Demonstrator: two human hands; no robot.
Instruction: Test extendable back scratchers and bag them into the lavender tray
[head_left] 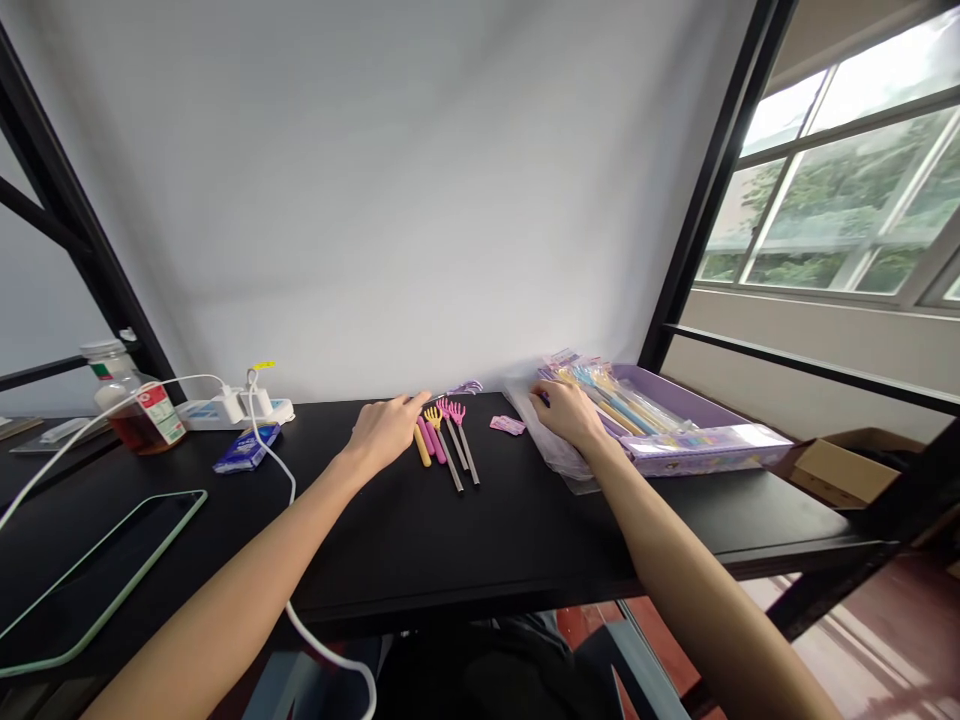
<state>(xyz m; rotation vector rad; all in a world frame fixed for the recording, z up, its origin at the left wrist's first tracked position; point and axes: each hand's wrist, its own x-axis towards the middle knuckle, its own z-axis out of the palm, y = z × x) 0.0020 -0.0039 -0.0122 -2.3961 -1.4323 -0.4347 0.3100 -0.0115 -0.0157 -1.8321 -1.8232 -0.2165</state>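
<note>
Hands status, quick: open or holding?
Left hand: open, empty, beside the claw-tipped sticks.
Right hand: curled on the clear plastic wrap; cannot tell if gripping.

Single head-worn view, looking forward and down across a black desk toward a white wall, with a window at the right edge. Wide framing: the left hand and right hand sit mid-frame, reached out from the camera.
</note>
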